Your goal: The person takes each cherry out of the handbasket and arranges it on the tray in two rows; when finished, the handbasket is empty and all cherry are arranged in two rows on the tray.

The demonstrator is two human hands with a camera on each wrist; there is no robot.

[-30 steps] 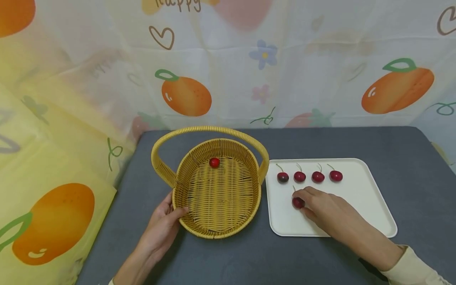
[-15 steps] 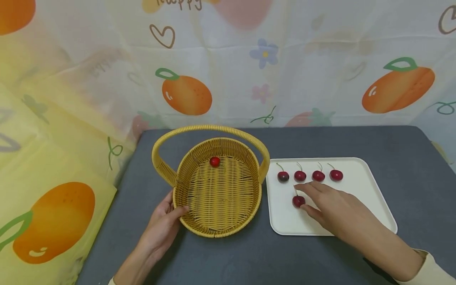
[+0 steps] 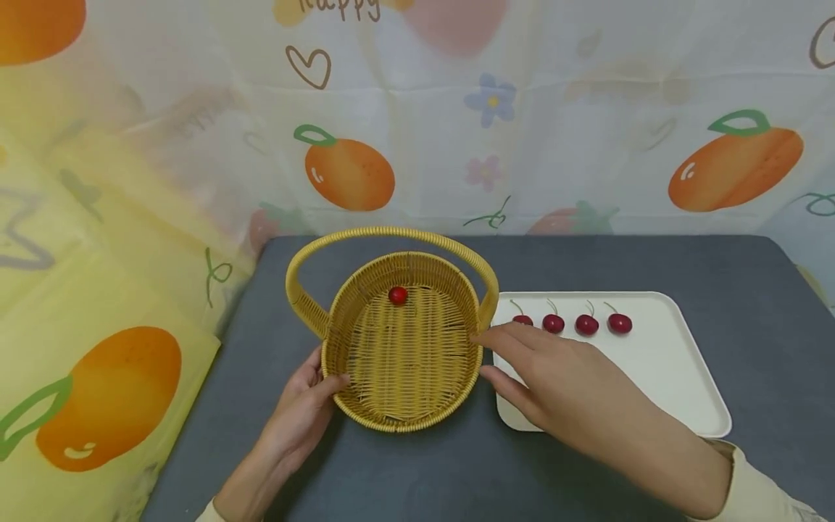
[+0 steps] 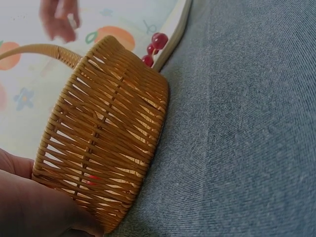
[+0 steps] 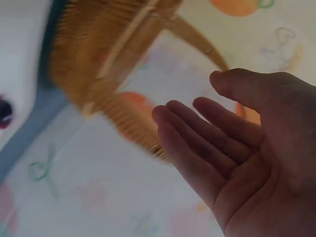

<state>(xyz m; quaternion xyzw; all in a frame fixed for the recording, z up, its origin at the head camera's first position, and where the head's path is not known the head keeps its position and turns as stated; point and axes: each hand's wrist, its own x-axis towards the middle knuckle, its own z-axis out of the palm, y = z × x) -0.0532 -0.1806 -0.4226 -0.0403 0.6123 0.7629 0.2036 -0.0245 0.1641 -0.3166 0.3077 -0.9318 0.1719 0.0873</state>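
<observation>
My left hand [image 3: 305, 403] grips the left rim of a yellow wicker basket [image 3: 401, 426], thumb over the inside and fingers outside. One red cherry [image 3: 398, 295] lies inside, near the back wall. My right hand [image 3: 557, 373] hovers palm down beside the basket's right rim, over the near left part of a white tray [image 3: 678, 377]. In the right wrist view the fingers [image 5: 200, 165] are loosely extended, apart from the thumb, with nothing between them. Several stemmed dark red cherries [image 3: 586, 324] form a row along the tray's back; the leftmost is partly covered by the right hand.
The basket's tall arched handle [image 3: 391, 232] stands upright over it, its right foot overlapping the tray's left edge in the head view. A dark grey cloth [image 3: 417, 486] covers the table. Fruit-printed curtains [image 3: 430, 109] hang behind and at the left.
My right hand first had its fingers around a front cherry on the tray, then opened off it and moved left to the basket's rim. That cherry's spot is now hidden. The left hand keeps its grip.
</observation>
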